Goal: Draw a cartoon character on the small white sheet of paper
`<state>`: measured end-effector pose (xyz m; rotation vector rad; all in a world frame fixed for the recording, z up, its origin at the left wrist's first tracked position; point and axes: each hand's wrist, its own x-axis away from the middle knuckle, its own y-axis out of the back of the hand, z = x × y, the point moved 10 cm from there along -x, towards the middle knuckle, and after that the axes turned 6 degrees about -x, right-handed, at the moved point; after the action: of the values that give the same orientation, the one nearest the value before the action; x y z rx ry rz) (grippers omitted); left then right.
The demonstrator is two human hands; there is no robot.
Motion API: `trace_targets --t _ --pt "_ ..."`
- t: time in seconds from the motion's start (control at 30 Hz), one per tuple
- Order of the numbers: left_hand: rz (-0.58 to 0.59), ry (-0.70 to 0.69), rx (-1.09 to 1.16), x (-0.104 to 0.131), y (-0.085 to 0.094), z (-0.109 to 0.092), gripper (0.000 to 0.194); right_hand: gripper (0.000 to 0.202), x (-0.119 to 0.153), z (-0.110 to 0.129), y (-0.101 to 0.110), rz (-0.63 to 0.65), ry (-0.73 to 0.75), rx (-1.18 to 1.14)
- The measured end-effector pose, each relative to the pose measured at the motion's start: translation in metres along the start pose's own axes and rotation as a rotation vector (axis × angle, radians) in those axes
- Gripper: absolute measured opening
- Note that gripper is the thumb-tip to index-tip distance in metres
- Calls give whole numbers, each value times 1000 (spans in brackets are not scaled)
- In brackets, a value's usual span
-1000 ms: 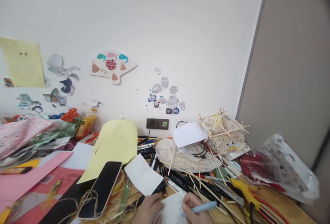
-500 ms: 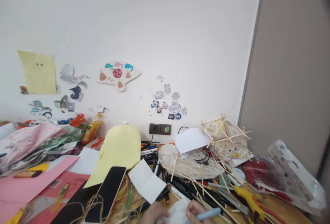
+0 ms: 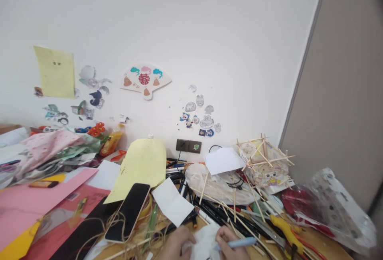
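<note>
At the bottom edge, my left hand (image 3: 176,243) has its fingers curled at the left side of a small white paper (image 3: 206,242), holding it. My right hand (image 3: 229,244) is closed around a light blue pen (image 3: 243,242) at the paper's right side. Part of a dark line shows on the paper near the frame's lower edge. A blank white sheet (image 3: 172,201) lies just beyond my left hand, and a black phone (image 3: 128,212) with twine over it is to the left.
Markers (image 3: 209,211) and thin wooden sticks lie beyond my hands. Yellow-handled pliers (image 3: 285,234) are at right, near a plastic bag (image 3: 332,208). A stick-framed lantern (image 3: 266,164) stands behind. Pink paper (image 3: 38,204), yellow paper (image 3: 142,164) and a juice bottle (image 3: 112,140) are at left.
The view has shifted slightly, so the wall and desk items sit differently in the frame. Both hands remain at the paper, and the pen is still in my right hand.
</note>
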<state>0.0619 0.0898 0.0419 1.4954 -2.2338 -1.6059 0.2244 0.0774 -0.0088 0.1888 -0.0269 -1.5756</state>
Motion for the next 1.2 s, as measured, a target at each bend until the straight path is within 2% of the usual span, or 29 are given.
trace_targets --t 0.07,0.17,0.3,0.33,0.4,0.47,0.53,0.6,0.7,0.8,0.87,0.93,1.0,1.1,1.2 --pt "-11 4 -1 -1 5 -5 38 59 7 11 3 -39 12 -13" --pt "-7 -35 0 -3 16 -17 32 54 16 30 8 -102 48 -52" --pt "-57 -124 -78 3 26 -42 31 46 20 36 9 -120 14 -69" --pt "-61 -163 -90 8 23 -53 32 45 20 35 10 -128 6 -54" --pt "-21 -301 -98 22 7 -83 31 44 21 34 11 -131 3 -44" --pt "-17 -556 -217 45 -14 -120 26 45 22 33 13 -140 3 -56" --pt "-27 -662 -295 59 -32 -136 21 44 25 36 15 -159 20 -60" --pt "-43 -651 -319 62 -39 -136 16 37 27 43 15 -167 59 -23" --pt "-130 -629 -320 61 -32 -130 17 18 31 56 11 -149 128 67" --pt "-155 -612 -345 59 -26 -126 18 13 32 67 0 -63 196 111" --pt "-163 -603 -343 59 -24 -126 16 12 33 64 -4 -29 166 101" --pt "-191 -595 -318 59 -22 -126 15 14 33 54 -3 -36 71 40" --pt "-167 -597 -315 59 -27 -126 17 18 35 43 -3 -48 -11 -15" --pt "-119 -601 -338 61 -36 -125 17 24 35 40 -4 -49 -9 40" --pt "-133 -607 -323 65 -40 -126 15 30 35 46 -7 -47 38 174"
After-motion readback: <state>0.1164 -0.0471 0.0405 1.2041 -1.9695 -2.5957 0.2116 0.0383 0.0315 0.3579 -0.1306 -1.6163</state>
